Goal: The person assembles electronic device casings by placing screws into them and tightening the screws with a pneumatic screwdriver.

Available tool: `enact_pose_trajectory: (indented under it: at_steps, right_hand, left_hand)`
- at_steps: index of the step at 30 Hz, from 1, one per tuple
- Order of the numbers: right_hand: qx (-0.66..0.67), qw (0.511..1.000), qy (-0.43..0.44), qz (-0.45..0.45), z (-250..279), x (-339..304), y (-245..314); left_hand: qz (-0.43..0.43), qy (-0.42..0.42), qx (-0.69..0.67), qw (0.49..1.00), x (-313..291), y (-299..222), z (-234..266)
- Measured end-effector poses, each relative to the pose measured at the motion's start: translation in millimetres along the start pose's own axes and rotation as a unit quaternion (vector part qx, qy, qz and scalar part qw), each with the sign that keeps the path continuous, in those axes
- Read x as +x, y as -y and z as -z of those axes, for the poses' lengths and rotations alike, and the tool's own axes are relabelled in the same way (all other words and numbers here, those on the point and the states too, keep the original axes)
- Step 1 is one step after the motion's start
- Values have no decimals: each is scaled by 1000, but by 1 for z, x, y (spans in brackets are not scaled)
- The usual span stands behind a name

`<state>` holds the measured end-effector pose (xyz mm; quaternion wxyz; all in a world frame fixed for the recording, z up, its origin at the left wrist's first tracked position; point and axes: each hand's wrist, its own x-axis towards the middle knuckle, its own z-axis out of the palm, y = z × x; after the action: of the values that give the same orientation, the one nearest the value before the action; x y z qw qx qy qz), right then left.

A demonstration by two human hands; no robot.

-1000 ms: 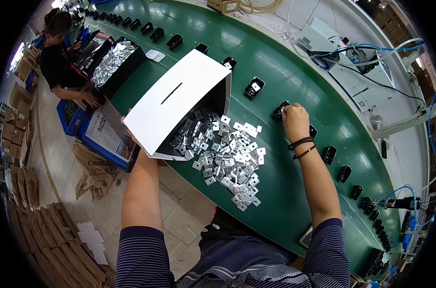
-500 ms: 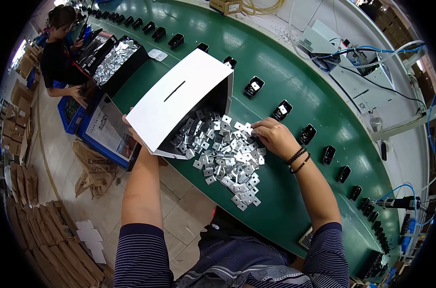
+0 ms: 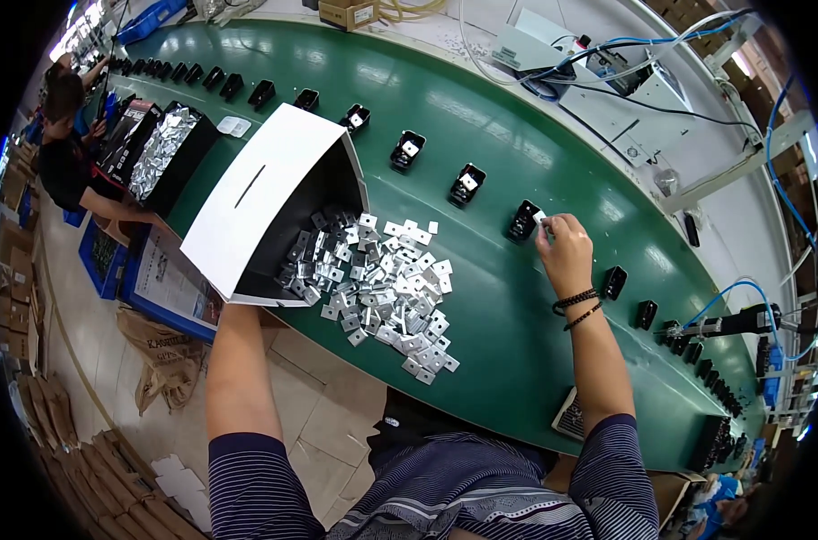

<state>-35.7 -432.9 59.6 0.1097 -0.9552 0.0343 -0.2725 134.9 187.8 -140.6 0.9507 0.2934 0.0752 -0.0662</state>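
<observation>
My right hand [image 3: 566, 254] pinches a small silver metal plate [image 3: 539, 218] between thumb and fingertips. It holds the plate at the near right rim of a black plastic housing [image 3: 522, 221] on the green table. A white box [image 3: 269, 184] lies tipped on its side, its dark inside facing right. My left forearm [image 3: 240, 369] runs up behind the box's near edge, and the hand itself is hidden there. Out of the box's mouth spills a heap of small silver metal plates with holes [image 3: 400, 283]. Another black housing [image 3: 467, 184], just up the line, has a silver plate inside.
Black housings curve in a row along the green table [image 3: 481, 360]. At far left stands a black box of metal pieces [image 3: 166, 148], beside a co-worker [image 3: 62, 148]. White equipment [image 3: 643, 108] with cables sits beyond the table. A black tool [image 3: 742, 321] juts in at right.
My right hand has left the heap and moved right to a black housing, carrying a silver plate. My left fingers, seen before at the white box's edge, are now hidden. The view has shifted.
</observation>
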Motion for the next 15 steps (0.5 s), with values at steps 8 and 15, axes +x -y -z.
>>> enact_pose_trajectory:
  at_steps: [8,15]
  right_hand:
    - [-42,997,61,24,-22,2,-17]
    - [-79,989,127,10,-33,14,-20]
  left_hand:
    - [2,-52,-9,999,-27,33,-105]
    - [2,408,33,912,-28,31,-98]
